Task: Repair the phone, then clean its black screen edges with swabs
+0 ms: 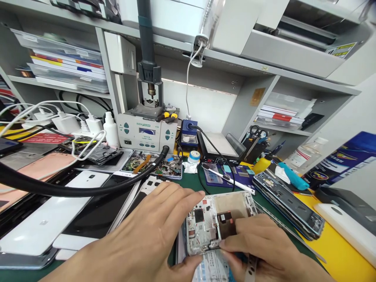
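An opened smartphone frame [207, 225] with bare inner parts lies tilted in front of me. My left hand [147, 227] is closed around its left side, fingers along the far edge and thumb under the near edge. My right hand [261, 246] is pinched at the near edge, beside a small silvery part [214, 244]; what lies between the fingertips is hidden. A metal strip with holes [250, 269] sticks out below my right palm, and I cannot tell whether that hand holds it. Beneath the frame shows a printed clear wrapper [212, 266].
Phones and a white back cover [53, 213] lie at left, under a thick black hose [88, 191]. Behind stand a hot-air station [147, 133], a parts tray [173, 168] and a white brush [229, 179]. A dismantled phone [289, 203] and tweezers [293, 235] lie at right.
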The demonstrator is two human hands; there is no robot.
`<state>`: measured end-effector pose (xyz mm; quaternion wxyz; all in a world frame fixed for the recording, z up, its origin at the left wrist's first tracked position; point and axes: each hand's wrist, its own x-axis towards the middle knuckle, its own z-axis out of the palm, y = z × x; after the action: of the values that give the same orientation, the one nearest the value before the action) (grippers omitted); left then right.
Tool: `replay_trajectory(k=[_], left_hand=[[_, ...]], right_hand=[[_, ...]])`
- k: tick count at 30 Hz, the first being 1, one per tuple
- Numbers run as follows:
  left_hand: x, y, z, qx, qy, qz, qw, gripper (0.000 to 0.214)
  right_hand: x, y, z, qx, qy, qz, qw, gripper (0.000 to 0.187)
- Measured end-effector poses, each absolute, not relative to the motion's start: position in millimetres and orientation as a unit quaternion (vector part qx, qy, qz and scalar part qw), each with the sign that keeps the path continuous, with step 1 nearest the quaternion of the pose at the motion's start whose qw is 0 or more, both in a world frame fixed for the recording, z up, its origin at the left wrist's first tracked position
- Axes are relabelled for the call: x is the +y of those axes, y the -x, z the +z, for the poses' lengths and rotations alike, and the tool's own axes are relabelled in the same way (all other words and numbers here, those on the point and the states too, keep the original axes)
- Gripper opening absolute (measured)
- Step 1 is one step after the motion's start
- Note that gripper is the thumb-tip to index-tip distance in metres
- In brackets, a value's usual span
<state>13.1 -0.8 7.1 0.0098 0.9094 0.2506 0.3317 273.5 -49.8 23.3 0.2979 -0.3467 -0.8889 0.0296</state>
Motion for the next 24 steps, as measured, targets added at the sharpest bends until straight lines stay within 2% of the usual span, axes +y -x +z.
replay_trajectory(k=[14,24], left_hand=[[-2.5,-12.6,9.3,0.256,-0.913,0.315,0.027,0.075],[-3.4,-14.6,9.8,0.259,-0.913,0.315,0.022,0.076]], right_hand=[[-52.8,-277.9,25.5,-0.887,0.363,0.058,0.278,0.014],[-52.5,-271.2,25.0,-0.894,0.335,0.012,0.299,0.011]])
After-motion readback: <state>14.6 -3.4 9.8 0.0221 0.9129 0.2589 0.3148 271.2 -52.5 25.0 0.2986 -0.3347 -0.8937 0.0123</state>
